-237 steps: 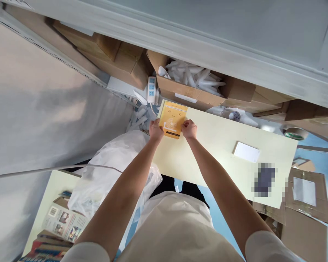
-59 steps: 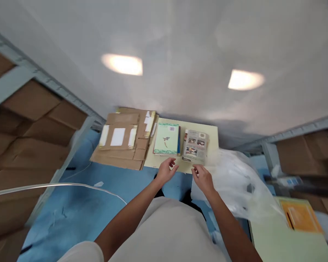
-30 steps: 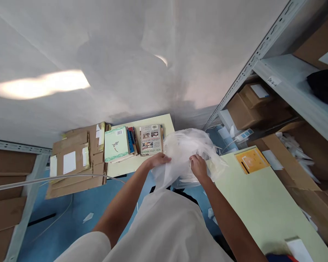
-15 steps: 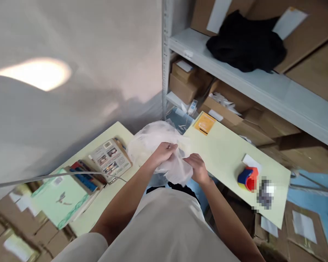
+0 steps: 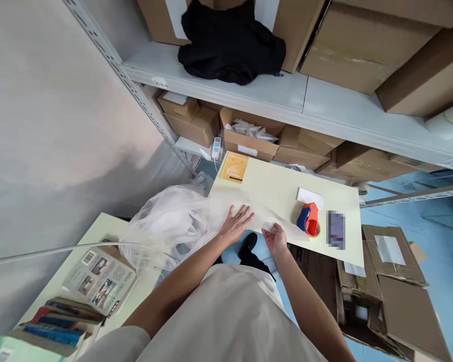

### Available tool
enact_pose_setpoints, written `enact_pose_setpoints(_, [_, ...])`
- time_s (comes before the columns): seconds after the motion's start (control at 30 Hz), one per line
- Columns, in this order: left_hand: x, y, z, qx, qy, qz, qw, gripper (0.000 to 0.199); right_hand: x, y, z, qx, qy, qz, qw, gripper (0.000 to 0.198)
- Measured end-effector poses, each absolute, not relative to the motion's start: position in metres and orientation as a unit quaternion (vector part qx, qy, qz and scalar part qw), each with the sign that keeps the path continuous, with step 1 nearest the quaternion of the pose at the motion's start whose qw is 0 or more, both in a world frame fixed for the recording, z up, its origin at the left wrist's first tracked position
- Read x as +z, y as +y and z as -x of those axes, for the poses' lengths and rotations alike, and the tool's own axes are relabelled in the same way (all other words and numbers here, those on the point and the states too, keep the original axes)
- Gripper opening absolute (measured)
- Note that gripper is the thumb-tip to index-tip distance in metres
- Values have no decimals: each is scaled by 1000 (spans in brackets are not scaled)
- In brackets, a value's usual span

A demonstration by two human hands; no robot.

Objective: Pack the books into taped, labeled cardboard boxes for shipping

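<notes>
Head view, and here at the pale table's (image 5: pixel 275 183) near edge the left hand (image 5: pixel 236 224) presses flat, fingers splayed, gripping nothing, on filmy plastic (image 5: pixel 222 203) spread over the table's left part! The right hand (image 5: pixel 275 239) pinches that plastic; yellow book (image 5: pixel 234 167) at the table's far left corner, tape dispenser (image 5: pixel 310 221) toward its right.

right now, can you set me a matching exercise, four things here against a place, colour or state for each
1. yellow book
2. tape dispenser
3. black cloth
4. right hand

a. pinching the white plastic
b. lying on the shelf
c. red and blue
d. at the far left corner of the table

Pairs: 1-d, 2-c, 3-b, 4-a
</notes>
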State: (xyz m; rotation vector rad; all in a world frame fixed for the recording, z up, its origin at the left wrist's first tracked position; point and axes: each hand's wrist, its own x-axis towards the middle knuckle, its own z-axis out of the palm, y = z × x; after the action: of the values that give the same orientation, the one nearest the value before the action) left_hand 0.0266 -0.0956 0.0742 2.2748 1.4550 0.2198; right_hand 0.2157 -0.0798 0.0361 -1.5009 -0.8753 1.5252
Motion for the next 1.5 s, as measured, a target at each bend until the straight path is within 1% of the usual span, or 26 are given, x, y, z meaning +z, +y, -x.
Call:
enact_pose_setpoints(0.07, [51,-80,-37,48,548,-809,206,57,21,-67,-233,621,-331,617,352,30])
enact_pose_setpoints(0.17, [20,-62,-43,24,577,-786,221,57,4,-59,-261,638,-325,654,244,32])
enact_pose_setpoints(0.27, [-4,-55,-42,11,577,-772,265,58,1,-62,-287,639,-335,676,152,30])
enact_pose_setpoints(0.33, [-13,-54,-41,11,558,-771,306,60,7,-63,-297,619,-383,676,117,25])
enact_pose_setpoints(0.4, [-16,-55,-40,16,535,-772,343,59,14,-57,-299,554,-506,652,112,21])
enact_pose_setpoints(0.47, [-14,-55,-40,16,523,-771,363,53,17,-42,-296,448,-653,601,109,34])
enact_pose_setpoints(0.53, [-7,-54,-39,7,517,-773,368,48,14,-25,-291,353,-737,571,76,50])
enact_pose_setpoints(0.6, [-1,-53,-39,-12,540,-761,359,61,7,-13,-289,301,-757,579,19,60])
enact_pose_setpoints(0.67, [1,-51,-38,-39,614,-715,333,74,-1,-11,-288,281,-749,598,-40,67])
enact_pose_setpoints(0.73, [-4,-48,-38,-69,699,-648,295,76,-6,-20,-288,271,-738,612,-87,70])
enact_pose_setpoints(0.8, [-11,-44,-35,-95,742,-606,270,81,-5,-32,-287,257,-725,627,-123,71])
enact_pose_setpoints(0.87, [-18,-40,-30,-105,746,-600,268,87,-1,-42,-287,247,-711,642,-148,71])
enact_pose_setpoints(0.93, [-22,-36,-24,-98,734,-612,277,89,5,-46,-285,240,-702,651,-161,69])
enact_pose_setpoints(1.03, [-20,-25,-14,-52,719,-630,289,85,17,-36,-278,224,-699,664,-143,63])
enact_pose_setpoints(1.07, [-18,-19,-11,-23,721,-629,290,81,21,-28,-272,223,-703,665,-122,61])
enact_pose_setpoints(1.13, [-14,-2,-4,57,737,-611,283,74,26,-6,-253,243,-718,651,-50,57])
enact_pose_setpoints(1.2, [-13,22,7,152,762,-571,267,69,25,23,-223,308,-720,620,41,54])
enact_pose_setpoints(1.27, [-16,47,22,221,787,-512,263,70,19,53,-186,420,-671,600,116,54])
enact_pose_setpoints(1.33, [-22,71,36,238,809,-449,294,71,8,79,-149,546,-552,611,153,61])
enact_pose_setpoints(1.37, [-26,80,43,236,813,-425,319,70,1,89,-133,586,-490,621,175,65])
enact_pose_setpoints(1.43, [-33,93,52,236,813,-399,352,68,-9,104,-108,631,-399,623,234,70])
enact_pose_setpoints(1.5, [-36,99,57,260,814,-379,356,62,-16,113,-92,652,-363,604,280,66])
